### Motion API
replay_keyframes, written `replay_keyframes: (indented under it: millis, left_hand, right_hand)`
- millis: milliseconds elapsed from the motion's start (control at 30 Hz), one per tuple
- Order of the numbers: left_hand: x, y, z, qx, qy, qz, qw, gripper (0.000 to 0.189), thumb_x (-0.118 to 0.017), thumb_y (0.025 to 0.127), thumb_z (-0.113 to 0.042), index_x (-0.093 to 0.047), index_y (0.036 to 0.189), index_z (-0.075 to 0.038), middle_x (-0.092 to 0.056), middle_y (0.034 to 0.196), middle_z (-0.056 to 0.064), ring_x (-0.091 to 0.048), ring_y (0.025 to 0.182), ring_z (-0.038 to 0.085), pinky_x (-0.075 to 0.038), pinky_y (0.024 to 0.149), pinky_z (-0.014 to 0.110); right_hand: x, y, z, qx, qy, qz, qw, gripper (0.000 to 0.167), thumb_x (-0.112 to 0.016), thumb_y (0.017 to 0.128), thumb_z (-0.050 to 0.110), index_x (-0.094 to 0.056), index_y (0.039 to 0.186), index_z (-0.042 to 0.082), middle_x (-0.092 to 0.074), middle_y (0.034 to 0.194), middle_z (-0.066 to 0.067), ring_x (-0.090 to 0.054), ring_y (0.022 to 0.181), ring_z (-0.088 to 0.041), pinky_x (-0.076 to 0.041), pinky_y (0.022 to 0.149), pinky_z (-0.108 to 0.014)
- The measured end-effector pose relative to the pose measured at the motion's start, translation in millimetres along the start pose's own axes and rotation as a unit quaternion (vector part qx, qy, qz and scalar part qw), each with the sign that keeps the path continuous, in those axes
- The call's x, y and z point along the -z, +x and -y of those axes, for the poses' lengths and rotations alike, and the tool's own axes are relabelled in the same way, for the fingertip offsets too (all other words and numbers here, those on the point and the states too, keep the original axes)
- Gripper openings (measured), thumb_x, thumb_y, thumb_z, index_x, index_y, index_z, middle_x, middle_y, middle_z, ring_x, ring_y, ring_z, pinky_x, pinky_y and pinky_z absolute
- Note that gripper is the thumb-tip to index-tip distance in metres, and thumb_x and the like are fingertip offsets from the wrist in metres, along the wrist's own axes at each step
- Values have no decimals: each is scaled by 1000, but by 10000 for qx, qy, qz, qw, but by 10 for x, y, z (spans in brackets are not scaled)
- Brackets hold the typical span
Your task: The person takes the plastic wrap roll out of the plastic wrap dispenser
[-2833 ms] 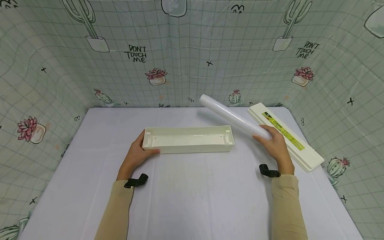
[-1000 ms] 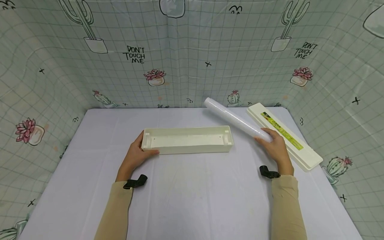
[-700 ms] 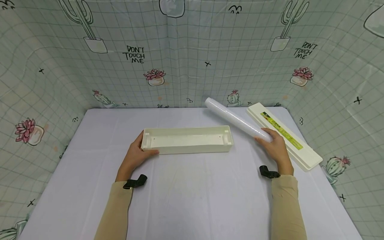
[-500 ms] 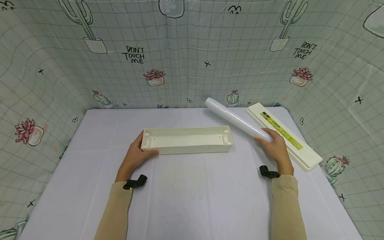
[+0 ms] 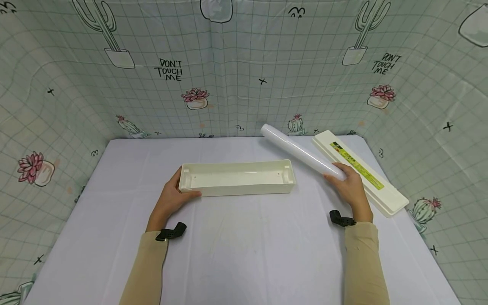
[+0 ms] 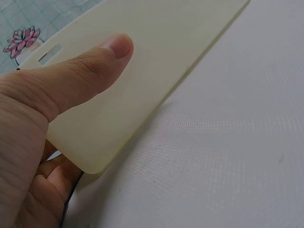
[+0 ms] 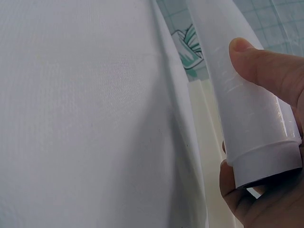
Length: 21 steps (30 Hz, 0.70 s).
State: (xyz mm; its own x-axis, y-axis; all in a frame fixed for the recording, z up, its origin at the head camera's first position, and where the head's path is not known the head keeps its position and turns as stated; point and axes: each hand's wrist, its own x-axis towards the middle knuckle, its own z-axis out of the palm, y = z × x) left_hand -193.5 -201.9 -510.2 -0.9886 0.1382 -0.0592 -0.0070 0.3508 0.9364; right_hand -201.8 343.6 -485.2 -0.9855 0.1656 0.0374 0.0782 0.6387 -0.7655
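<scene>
A long cream plastic box [image 5: 236,189] without its lid sits mid-table in the head view, its hollow facing up and toward me. My left hand [image 5: 172,197] grips its left end; the left wrist view has the thumb [image 6: 90,71] flat on the box wall [image 6: 137,80] and fingers curled beneath. My right hand [image 5: 350,186] holds a roll of plastic wrap [image 5: 297,149] by its near end, the far end tilted up to the left. In the right wrist view, thumb and fingers wrap around the roll [image 7: 247,109], whose white core end shows.
A cream lid [image 5: 394,201] with a yellow-green label lies slanted at the table's right, just beyond my right hand. White cloth covers the table [image 5: 244,254]. A grid-patterned curtain [image 5: 244,63] with cactus drawings stands behind and at both sides.
Compared with the earliest frame, the roll's far end sits slightly lower and further right. Over the last second both hands, box and roll stay nearly still; the whole view shifts slightly.
</scene>
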Motion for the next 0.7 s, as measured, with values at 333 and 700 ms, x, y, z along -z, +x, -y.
replay_keyframes:
  millis: [333, 700]
  left_hand:
    - [-5, -15, -46, 12, 101, -10, 9999, 114, -91, 81, -25, -16, 167, -23, -36, 165, 12, -38, 148, 35, -31, 120, 55]
    - [5, 0, -30, -7, 97, -21, 10000, 115, -91, 80, -27, -16, 167, -24, -37, 164, 13, -40, 146, 35, -31, 119, 56]
  right_hand:
    - [-15, 8, -32, -69, -65, 4, 10000, 65, -73, 96, 40, -54, 147, 5, -48, 154, -26, -49, 131, -43, -40, 104, -58]
    - [-16, -8, -49, -129, -74, 51, 9999, 67, -73, 96, 40, -52, 149, 3, -46, 155, -27, -46, 137, -46, -37, 109, -61]
